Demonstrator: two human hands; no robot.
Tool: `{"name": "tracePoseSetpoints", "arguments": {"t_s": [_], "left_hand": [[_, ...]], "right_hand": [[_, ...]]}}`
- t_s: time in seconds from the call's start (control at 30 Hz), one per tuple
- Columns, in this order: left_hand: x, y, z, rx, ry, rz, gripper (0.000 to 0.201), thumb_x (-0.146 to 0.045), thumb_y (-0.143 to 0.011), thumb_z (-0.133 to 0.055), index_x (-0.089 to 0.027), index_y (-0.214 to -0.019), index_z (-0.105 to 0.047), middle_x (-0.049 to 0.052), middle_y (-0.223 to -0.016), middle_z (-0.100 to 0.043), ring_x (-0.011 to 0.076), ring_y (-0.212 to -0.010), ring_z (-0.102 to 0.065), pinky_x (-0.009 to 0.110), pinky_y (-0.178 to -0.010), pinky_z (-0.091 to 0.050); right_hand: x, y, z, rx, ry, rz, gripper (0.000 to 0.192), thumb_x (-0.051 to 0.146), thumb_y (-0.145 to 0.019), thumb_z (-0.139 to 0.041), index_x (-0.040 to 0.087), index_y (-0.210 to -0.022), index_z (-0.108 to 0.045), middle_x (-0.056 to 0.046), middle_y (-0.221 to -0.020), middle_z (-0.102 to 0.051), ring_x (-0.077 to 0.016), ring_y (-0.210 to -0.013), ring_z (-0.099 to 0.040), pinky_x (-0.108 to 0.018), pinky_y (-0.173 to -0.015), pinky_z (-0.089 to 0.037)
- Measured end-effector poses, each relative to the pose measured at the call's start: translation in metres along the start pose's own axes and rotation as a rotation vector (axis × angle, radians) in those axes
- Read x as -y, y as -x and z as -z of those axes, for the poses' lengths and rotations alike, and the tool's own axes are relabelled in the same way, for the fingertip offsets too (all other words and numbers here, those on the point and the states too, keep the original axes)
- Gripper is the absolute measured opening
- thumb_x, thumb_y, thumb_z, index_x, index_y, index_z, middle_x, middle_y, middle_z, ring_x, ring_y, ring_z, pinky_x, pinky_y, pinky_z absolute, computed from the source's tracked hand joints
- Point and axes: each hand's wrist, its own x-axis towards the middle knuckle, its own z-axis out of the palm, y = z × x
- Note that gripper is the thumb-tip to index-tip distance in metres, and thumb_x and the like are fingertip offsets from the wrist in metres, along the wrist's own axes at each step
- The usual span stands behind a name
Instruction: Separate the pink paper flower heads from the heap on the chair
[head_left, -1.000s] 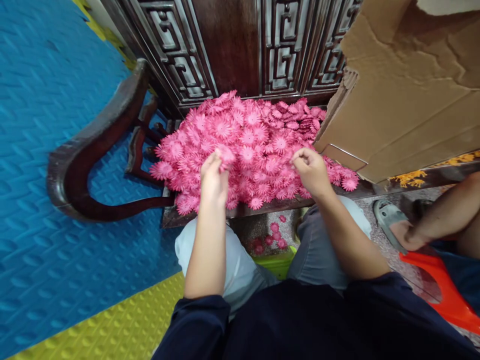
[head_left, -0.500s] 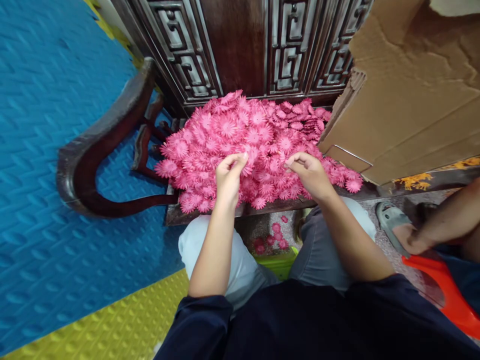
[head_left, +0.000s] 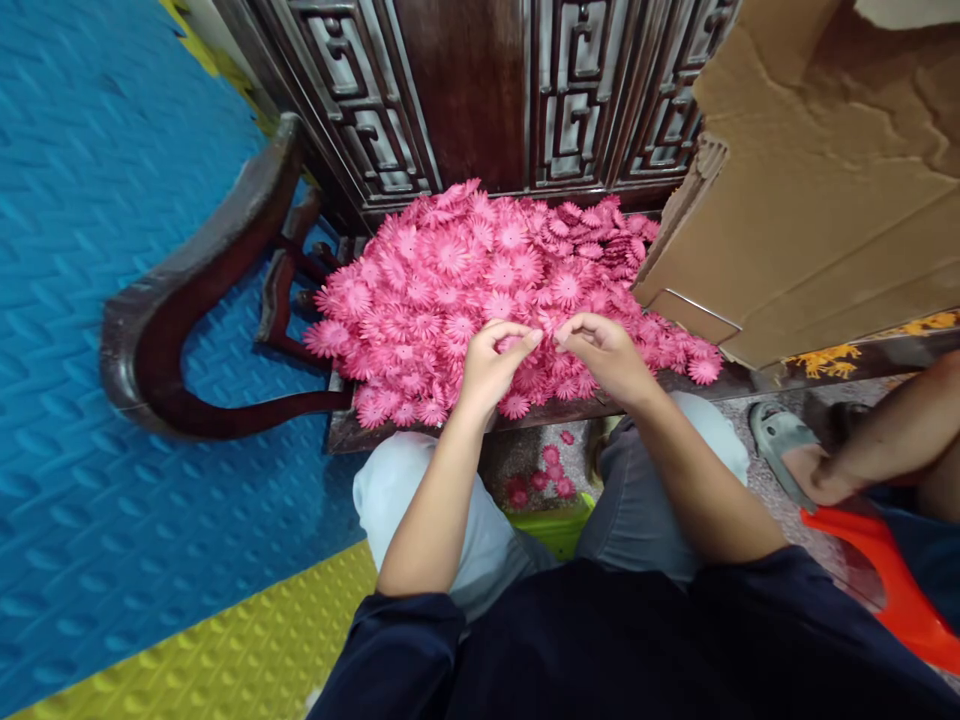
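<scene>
A heap of pink fabric flowers covers the seat of a dark carved wooden chair. My left hand and my right hand meet over the front of the heap, fingertips almost touching. Both pinch small pink flower pieces between thumb and fingers. The pieces are mostly hidden by the fingers.
A torn cardboard box leans at the right. The chair's curved armrest juts left over blue foam floor mats. Several pink flowers lie on the floor under the seat. Another person's arm, a sandalled foot and an orange stool are at the right.
My left hand has moved right from the left part of the heap to meet my right hand. The right hand shifted slightly left.
</scene>
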Motion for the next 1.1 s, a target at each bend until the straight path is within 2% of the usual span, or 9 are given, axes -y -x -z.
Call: {"name": "tracePoseSetpoints", "arguments": {"t_s": [0.33,0.43,0.53,0.8,0.93,1.1], "left_hand": [[-0.003,0.003,-0.006,0.086,-0.008,-0.050,0.014,-0.032,-0.069,-0.067,-0.018,-0.072,-0.068,0.000,-0.073,-0.057,0.0118,-0.074,-0.054,0.025,-0.074,-0.041],[-0.005,0.004,-0.009,0.055,-0.039,-0.066,0.016,-0.032,-0.065,-0.070,-0.017,-0.067,-0.065,-0.001,-0.070,-0.053,0.0112,-0.070,-0.051,0.024,-0.070,-0.040],[-0.005,0.003,-0.008,0.018,-0.032,-0.076,0.016,-0.030,-0.068,-0.067,-0.016,-0.062,-0.062,-0.002,-0.067,-0.050,0.0106,-0.068,-0.050,0.024,-0.068,-0.039],[-0.001,-0.001,-0.004,-0.067,0.017,-0.054,0.015,-0.022,-0.070,-0.061,-0.016,-0.057,-0.057,-0.002,-0.068,-0.050,0.0102,-0.068,-0.048,0.024,-0.071,-0.038],[0.004,-0.006,0.001,-0.202,0.082,-0.036,0.019,-0.023,-0.069,-0.061,-0.016,-0.053,-0.053,-0.003,-0.063,-0.047,0.0090,-0.064,-0.045,0.022,-0.067,-0.037],[0.007,-0.018,0.030,-0.513,0.298,0.013,0.019,-0.031,-0.064,-0.067,-0.015,-0.061,-0.057,-0.004,-0.061,-0.049,0.0066,-0.061,-0.045,0.019,-0.064,-0.038]], "right_hand": [[0.001,0.001,-0.001,0.003,0.018,0.006,0.008,0.026,-0.069,-0.057,0.018,-0.068,-0.055,0.003,-0.065,-0.055,-0.0092,-0.060,-0.048,-0.025,-0.061,-0.038],[0.000,0.001,-0.001,-0.001,0.031,-0.001,0.008,0.025,-0.069,-0.057,0.018,-0.068,-0.054,0.003,-0.064,-0.054,-0.0088,-0.059,-0.047,-0.024,-0.059,-0.037],[0.000,0.000,-0.001,-0.008,0.039,0.005,0.007,0.024,-0.069,-0.056,0.018,-0.068,-0.054,0.004,-0.063,-0.053,-0.0085,-0.057,-0.045,-0.024,-0.058,-0.036],[0.000,0.001,-0.002,-0.035,0.072,0.023,0.007,0.018,-0.070,-0.050,0.018,-0.063,-0.049,0.004,-0.059,-0.047,-0.0080,-0.055,-0.040,-0.024,-0.055,-0.032],[0.000,0.000,0.001,-0.101,0.117,0.040,0.008,0.015,-0.070,-0.048,0.018,-0.063,-0.049,0.004,-0.057,-0.046,-0.0082,-0.054,-0.040,-0.024,-0.054,-0.031],[-0.001,-0.006,0.014,-0.292,0.127,0.028,0.008,0.014,-0.072,-0.049,0.019,-0.065,-0.050,0.003,-0.058,-0.049,-0.0094,-0.054,-0.044,-0.025,-0.056,-0.034]]}}
